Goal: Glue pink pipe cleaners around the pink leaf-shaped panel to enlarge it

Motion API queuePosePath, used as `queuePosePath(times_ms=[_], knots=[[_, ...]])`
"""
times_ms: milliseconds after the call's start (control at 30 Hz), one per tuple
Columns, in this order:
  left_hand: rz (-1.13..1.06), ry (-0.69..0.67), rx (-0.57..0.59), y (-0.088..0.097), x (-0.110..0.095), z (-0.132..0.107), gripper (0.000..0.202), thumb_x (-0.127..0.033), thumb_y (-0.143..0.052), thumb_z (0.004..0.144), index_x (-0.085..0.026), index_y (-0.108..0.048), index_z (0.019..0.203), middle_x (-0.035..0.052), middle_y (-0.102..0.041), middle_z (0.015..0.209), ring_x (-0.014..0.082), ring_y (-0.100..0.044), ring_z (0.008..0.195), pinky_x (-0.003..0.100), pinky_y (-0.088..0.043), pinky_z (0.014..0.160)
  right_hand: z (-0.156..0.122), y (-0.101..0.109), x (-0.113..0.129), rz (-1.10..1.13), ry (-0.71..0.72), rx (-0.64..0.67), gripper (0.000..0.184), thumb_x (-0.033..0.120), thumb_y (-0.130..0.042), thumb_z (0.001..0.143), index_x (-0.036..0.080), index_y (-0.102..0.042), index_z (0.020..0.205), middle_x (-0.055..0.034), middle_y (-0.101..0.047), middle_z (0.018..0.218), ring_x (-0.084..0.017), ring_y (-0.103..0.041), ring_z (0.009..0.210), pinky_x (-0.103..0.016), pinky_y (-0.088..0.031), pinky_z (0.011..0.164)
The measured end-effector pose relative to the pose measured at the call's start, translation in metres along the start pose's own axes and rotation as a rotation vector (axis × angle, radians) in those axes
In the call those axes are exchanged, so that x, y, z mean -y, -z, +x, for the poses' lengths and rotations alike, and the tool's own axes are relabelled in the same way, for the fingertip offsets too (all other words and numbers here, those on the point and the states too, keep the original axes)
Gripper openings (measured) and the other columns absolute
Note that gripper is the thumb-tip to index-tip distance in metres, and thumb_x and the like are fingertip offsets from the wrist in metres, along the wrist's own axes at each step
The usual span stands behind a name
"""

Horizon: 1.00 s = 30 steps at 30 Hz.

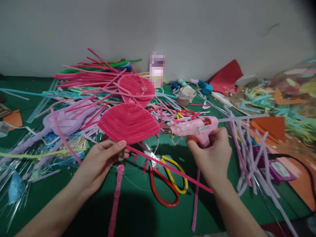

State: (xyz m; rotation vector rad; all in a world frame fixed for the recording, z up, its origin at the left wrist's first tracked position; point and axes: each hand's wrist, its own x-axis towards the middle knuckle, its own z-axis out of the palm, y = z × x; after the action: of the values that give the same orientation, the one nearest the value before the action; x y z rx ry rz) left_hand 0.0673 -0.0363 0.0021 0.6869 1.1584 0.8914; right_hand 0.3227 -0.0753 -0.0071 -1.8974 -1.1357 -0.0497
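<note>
My left hand (106, 156) pinches the lower edge of a pink pipe-cleaner petal (129, 123) between thumb and fingers. From that grip a loose pink pipe cleaner (170, 169) slants down to the right, and a wrapped pink stem (116, 200) hangs below. My right hand (211, 151) is closed around the handle of a pink hot glue gun (195, 126). Its nozzle points left, by the petal's right tip; whether they touch I cannot tell. A clear glue stick (242, 117) sticks out of its back. Scissors with red and yellow handles (164, 184) lie between my hands.
Behind the petal lie another pink pipe-cleaner piece (137, 87) and a pile of pipe cleaners (91, 74). A lilac pipe-cleaner piece (70, 118) lies left. A small basket (187, 93) stands farther back. Lilac strips (249, 161) and a purple packet (278, 169) lie right, near a black cord (296, 159).
</note>
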Motion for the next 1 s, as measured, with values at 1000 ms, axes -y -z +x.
queuePosePath(times_ms=[1000], knots=[[0.007, 0.009, -0.011, -0.0023, -0.0025, -0.0034, 0.02, -0.028, -0.084, 0.062, -0.017, -0.069, 0.058, -0.0015, -0.067, 0.055, 0.0084, -0.061, 0.054, 0.015, -0.049, 0.056, 0.001, 0.0013, -0.0003, -0.033, 0.018, 0.037, 0.038, 0.035, -0.068, 0.06, 0.026, -0.035, 0.075, 0.0064, -0.042, 0.061, -0.011, -0.039, 0.048, -0.024, -0.031, 0.046]])
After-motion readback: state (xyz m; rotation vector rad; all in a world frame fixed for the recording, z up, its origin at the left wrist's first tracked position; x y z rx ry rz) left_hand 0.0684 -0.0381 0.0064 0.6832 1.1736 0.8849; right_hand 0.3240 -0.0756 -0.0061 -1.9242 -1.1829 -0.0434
